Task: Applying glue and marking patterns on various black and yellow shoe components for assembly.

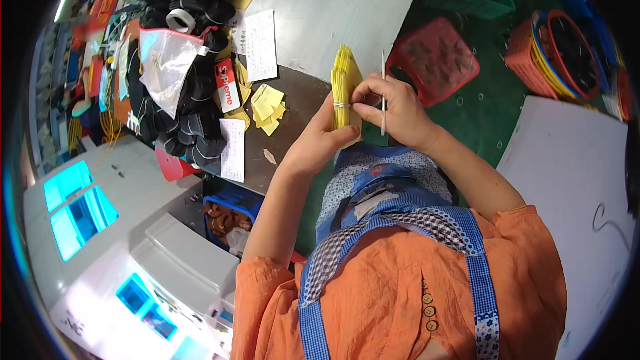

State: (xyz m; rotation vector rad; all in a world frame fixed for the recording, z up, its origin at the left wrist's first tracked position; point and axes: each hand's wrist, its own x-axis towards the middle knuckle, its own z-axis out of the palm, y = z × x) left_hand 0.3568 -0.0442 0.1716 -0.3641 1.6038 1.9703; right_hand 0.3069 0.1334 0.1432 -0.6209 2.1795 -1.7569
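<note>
From my remote view, the worktop (333, 0) runs out of sight at the top of the picture, and its far-left corner is buried under a heap of black gloves (190, 60) that I cannot count. A clear plastic bag (165, 60) covers part of that heap. Paper slips (261, 45) lie near the middle of the worktop, and loose yellow tags (268, 108) sit close to its near edge. Bare worktop shows only toward the far right corner. Beyond the near edge, a red basket (433, 60) stands close to the hands.

The left hand (320, 143) rises from below with its fingers clamped around a banded bundle of yellow tags (344, 90), held upright just off the worktop's near edge; the bundle's lower end is hidden by that hand. The right hand (393, 110) presses against the bundle, fingers closed on a thin white stick (383, 83) that points upward. Its fingertips are hard to make out.
</note>
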